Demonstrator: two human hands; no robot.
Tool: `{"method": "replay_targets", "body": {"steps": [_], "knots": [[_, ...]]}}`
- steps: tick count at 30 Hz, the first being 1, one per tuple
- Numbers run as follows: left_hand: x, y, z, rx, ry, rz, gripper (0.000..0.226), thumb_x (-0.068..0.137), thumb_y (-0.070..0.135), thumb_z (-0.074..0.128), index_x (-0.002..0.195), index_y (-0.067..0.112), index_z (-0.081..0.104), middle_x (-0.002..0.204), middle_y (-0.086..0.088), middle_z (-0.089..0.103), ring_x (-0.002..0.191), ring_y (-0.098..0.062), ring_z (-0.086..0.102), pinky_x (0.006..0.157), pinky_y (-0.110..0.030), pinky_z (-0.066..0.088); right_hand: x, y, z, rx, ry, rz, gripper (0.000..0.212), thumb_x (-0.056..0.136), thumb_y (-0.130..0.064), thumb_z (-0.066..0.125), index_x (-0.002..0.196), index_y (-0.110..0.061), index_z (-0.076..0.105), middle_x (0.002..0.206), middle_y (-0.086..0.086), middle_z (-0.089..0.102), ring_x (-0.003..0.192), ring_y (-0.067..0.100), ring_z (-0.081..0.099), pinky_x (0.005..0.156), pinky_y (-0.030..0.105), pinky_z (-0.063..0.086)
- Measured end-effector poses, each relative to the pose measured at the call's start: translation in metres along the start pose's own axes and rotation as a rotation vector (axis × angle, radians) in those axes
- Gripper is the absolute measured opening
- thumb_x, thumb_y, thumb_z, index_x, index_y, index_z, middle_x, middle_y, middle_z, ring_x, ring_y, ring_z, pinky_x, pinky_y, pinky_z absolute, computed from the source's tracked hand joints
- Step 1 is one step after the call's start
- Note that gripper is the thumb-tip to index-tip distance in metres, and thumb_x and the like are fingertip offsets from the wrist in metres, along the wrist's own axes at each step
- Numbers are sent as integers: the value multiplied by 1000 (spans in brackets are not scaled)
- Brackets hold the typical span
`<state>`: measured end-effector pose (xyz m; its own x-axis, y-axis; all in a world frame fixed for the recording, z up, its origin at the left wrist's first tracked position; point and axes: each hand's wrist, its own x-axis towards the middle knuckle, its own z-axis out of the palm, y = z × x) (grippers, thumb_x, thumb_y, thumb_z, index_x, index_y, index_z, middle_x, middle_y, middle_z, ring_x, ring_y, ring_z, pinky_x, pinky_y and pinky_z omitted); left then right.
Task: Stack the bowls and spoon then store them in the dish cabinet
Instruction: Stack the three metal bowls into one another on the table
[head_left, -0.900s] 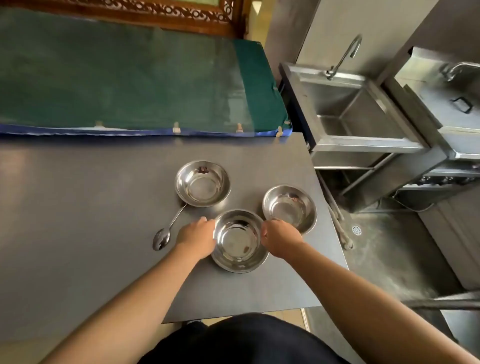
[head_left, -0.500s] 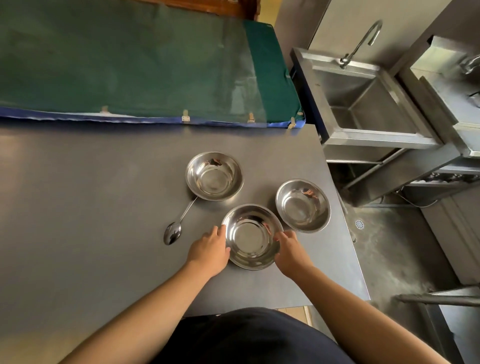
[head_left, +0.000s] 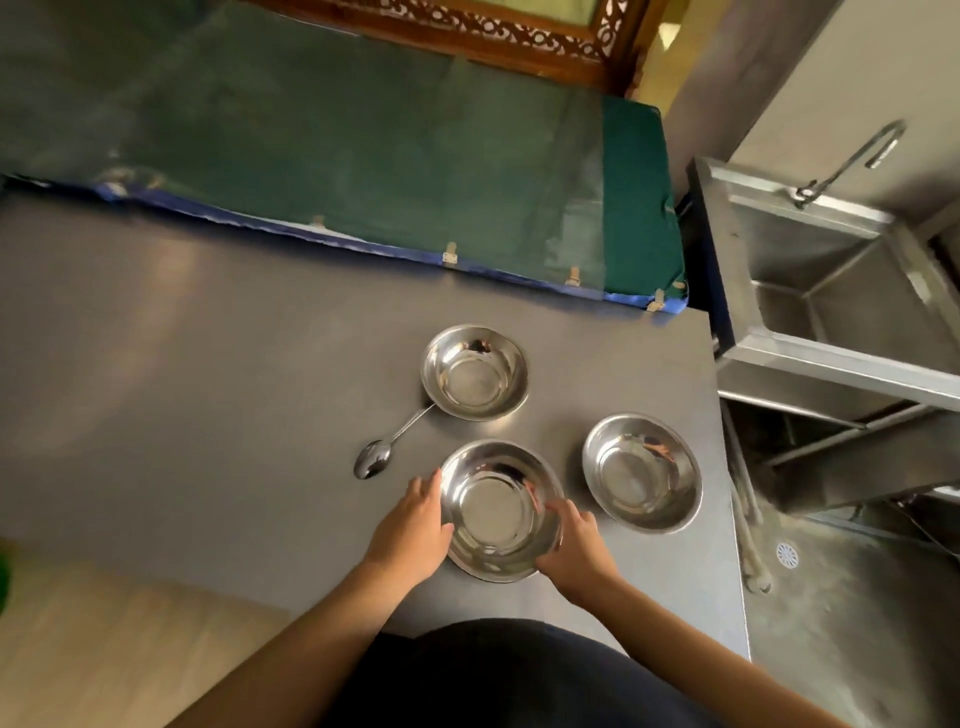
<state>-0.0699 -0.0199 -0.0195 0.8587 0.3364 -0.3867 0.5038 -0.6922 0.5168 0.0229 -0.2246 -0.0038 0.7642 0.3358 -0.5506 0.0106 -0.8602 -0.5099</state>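
Three steel bowls sit on the grey steel table (head_left: 234, 415). The near bowl (head_left: 498, 512) is gripped on both sides: my left hand (head_left: 415, 525) on its left rim, my right hand (head_left: 574, 540) on its right rim. The far bowl (head_left: 474, 371) stands behind it. The right bowl (head_left: 643, 472) stands near the table's right edge. A steel spoon (head_left: 384, 447) lies left of the near bowl, its handle reaching to the far bowl's base. No dish cabinet is in view.
A green padded bench (head_left: 363, 156) runs along the table's far side. A steel sink (head_left: 841, 291) with a tap (head_left: 852, 161) stands to the right, beyond a gap with wet floor and a drain (head_left: 787, 555). The table's right edge is close to the right bowl.
Both hands have slid a little toward me along the near bowl's rim and keep hold of it. The view has swung, so the bowls sit further right. The bowls and spoon stay in place.
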Motion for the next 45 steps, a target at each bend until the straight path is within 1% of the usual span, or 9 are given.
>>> {"method": "replay_targets", "body": {"steps": [7, 9, 12, 18, 25, 28, 34, 39, 45], "knots": [[0, -6, -34, -80, 178, 3, 80, 90, 36, 66, 154, 21, 20, 143, -8, 43, 116, -26, 59, 87, -35, 54, 20, -40, -30, -32, 51, -248, 65, 75, -29, 72, 135, -28, 48, 108, -17, 54, 111, 23, 56, 89, 46, 56], [12, -6, -48, -103, 210, -10, 81, 88, 39, 67, 153, 22, 22, 140, -6, 44, 119, -27, 56, 90, -39, 53, 33, -54, -40, -54, 80, -300, 59, 75, -30, 69, 131, -30, 50, 96, -25, 48, 109, 19, 52, 88, 40, 53], [35, -4, -66, -80, 230, -14, 83, 86, 40, 69, 153, 20, 24, 134, -6, 45, 111, -30, 60, 87, -38, 51, 54, -73, -54, -55, 88, -293, 59, 76, -23, 68, 132, -26, 50, 90, -23, 41, 109, 20, 49, 86, 30, 42], [87, 0, -93, -26, 208, 13, 85, 84, 40, 71, 152, 18, 25, 130, -8, 46, 107, -31, 60, 82, -39, 50, 95, -100, -73, -86, 117, -228, 59, 78, -12, 69, 134, -15, 52, 101, -3, 44, 118, 29, 53, 85, 22, 38], [140, 0, -101, -6, 142, 23, 85, 84, 39, 73, 152, 17, 26, 133, -10, 46, 117, -32, 55, 88, -40, 48, 135, -110, -76, -63, 93, -131, 59, 77, -13, 71, 133, -16, 53, 113, 3, 47, 110, 28, 59, 87, 22, 41], [153, -2, -99, -3, 110, 13, 86, 84, 39, 73, 152, 16, 25, 133, -11, 46, 120, -32, 51, 90, -42, 49, 147, -109, -72, -83, 75, -102, 63, 77, -12, 71, 136, -15, 51, 125, 11, 51, 107, 31, 61, 91, 29, 47], [169, -7, -89, 41, 90, 12, 86, 85, 37, 72, 152, 13, 24, 134, -13, 48, 123, -32, 47, 93, -43, 48, 163, -102, -63, -97, 46, -94, 61, 81, -16, 68, 138, -19, 47, 126, 9, 49, 92, 30, 66, 88, 36, 54], [176, -7, -82, 70, 120, -12, 84, 87, 32, 70, 153, 12, 23, 136, -12, 47, 123, -33, 45, 95, -44, 47, 171, -94, -58, -141, 25, -132, 71, 83, -14, 67, 148, -17, 38, 136, 9, 45, 110, 31, 60, 92, 35, 50], [178, 4, -70, -136, 125, -120, 84, 90, 13, 68, 156, 7, 16, 152, -13, 32, 122, -36, 53, 94, -39, 45, 171, -85, -47, -168, 16, -139, 70, 87, -11, 64, 150, -10, 33, 148, 10, 36, 121, 31, 56, 96, 37, 48]]}}
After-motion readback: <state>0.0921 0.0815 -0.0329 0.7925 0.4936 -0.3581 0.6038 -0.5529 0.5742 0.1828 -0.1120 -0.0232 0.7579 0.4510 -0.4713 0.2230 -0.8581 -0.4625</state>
